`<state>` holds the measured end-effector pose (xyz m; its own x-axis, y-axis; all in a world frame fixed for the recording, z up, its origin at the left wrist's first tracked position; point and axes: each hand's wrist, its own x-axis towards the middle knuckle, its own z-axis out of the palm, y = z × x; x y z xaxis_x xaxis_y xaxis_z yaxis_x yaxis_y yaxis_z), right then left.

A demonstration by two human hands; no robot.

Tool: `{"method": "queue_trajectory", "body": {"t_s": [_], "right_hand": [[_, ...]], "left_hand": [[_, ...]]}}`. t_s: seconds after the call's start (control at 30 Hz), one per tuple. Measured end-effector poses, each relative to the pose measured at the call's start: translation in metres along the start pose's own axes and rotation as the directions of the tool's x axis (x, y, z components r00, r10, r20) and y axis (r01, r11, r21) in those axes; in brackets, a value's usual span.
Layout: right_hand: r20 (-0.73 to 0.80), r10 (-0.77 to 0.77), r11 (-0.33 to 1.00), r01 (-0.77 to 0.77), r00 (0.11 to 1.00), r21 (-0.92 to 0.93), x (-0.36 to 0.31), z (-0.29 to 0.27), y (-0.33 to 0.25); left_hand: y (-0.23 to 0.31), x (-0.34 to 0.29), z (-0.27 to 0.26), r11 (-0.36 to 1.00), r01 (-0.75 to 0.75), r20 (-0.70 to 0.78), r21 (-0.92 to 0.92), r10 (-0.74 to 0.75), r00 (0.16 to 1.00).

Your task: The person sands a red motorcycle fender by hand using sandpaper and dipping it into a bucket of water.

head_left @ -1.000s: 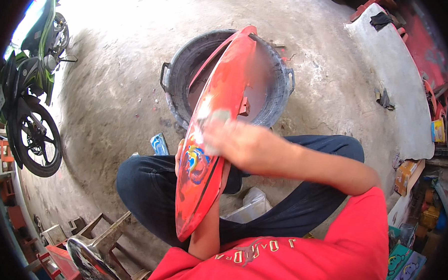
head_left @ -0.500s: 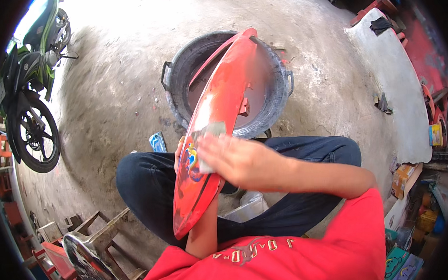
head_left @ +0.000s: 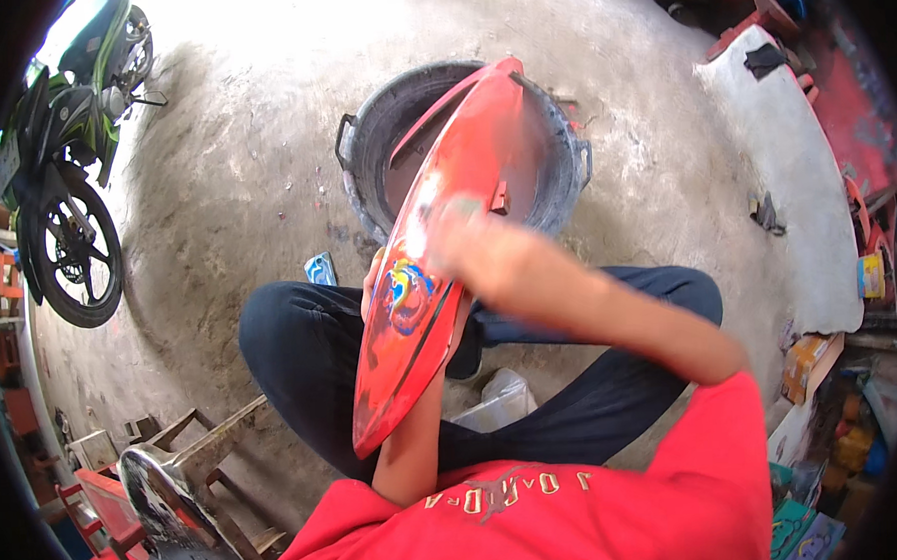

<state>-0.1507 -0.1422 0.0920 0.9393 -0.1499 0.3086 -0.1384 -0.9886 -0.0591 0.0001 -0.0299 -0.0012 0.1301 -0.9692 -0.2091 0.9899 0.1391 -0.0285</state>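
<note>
A long, glossy red motorcycle body panel (head_left: 477, 139) slants over my lap, its far end above a round black tub (head_left: 575, 189). Near its lower end are a blue, yellow and white decal and dark worn patches. My left hand (head_left: 370, 280) holds the panel from below; only some fingers show at its left edge, the rest is hidden. Blurred by motion, my right hand (head_left: 482, 243) presses on the panel's upper face, just above the decal. A thin greyish pad lies under its fingers; whether it is sandpaper or cloth I cannot tell.
Murky liquid lies in the tub. A blue-and-white packet (head_left: 319, 270) rests on the concrete floor beside my left knee. A motorcycle (head_left: 71, 236) stands at far left, with a worn chair (head_left: 183, 512) lower left. A pale board (head_left: 785, 185) lies at right near a cardboard box (head_left: 806, 364).
My right hand has slid up the panel, away from the decal, with the greyish pad, uncovering the decal. The panel stays in my left hand, shifted slightly in view.
</note>
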Motion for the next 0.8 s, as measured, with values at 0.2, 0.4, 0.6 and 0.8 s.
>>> {"method": "queue_trajectory", "body": {"t_s": [0.2,0.4,0.6,0.8], "right_hand": [[-0.048,0.071,0.992,-0.065,0.996,0.11,-0.004,0.003,0.01],[-0.171,-0.121,0.987,0.136,0.978,0.083,0.0,-0.009,-0.047],[0.005,-0.043,0.996,0.042,0.999,0.075,-0.009,-0.011,-0.031],[-0.121,0.15,0.989,-0.147,0.981,0.032,-0.011,0.011,0.023]], "left_hand": [[-0.011,-0.002,0.012,0.932,-0.126,0.073,0.34,0.107,0.992],[0.008,0.01,-0.006,0.993,0.082,-0.015,-0.083,-0.084,0.996],[-0.005,0.007,0.003,0.997,0.014,0.064,0.075,-0.019,0.998],[-0.01,0.002,0.012,0.445,-0.171,0.1,0.879,0.179,0.979]]}}
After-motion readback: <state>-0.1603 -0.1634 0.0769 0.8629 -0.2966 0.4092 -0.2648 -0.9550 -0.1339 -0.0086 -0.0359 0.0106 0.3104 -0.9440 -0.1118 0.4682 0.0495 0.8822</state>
